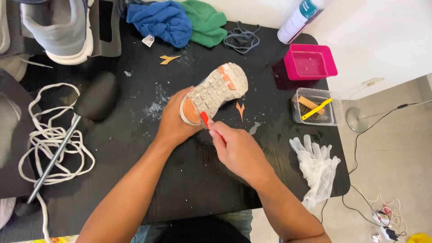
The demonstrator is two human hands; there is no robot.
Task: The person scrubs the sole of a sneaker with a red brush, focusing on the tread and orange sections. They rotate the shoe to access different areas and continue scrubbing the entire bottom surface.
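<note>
- The right hand (pixel 236 150) is pinching a thin red-handled tool (pixel 206 121), its fingers clamped together round the handle so that the working end is meeting the sole just beyond the fingertips; the low, pen-like grip looks suited to fine picking or scrubbing.
- The left hand (pixel 173 121) is cupping the shoe (pixel 215 92) from the side, its fingers wrapped under and hidden beneath it, seemingly clamped to keep it from sliding while the tool is working.
- The shoe is lying sole-up on the black worktop (pixel 193 180), heel end between both sets of fingers and toe pointing away. Its sole is looking pale grey and grimy, with a grid of small tread blocks and orange patches at heel and toe.
- White flecks and smears are scattering over the worktop just left of the left fingers, probably loosened dirt.
- Right of the right fingers, clear gloves (pixel 317 166) are lying well apart.
- Farther off, a clear box (pixel 315 108) with a brush and a pink tub (pixel 310 62) are sitting within reach.
- Beyond the toe, blue and green cloths (pixel 180 20) are lying bunched at the far edge.
</note>
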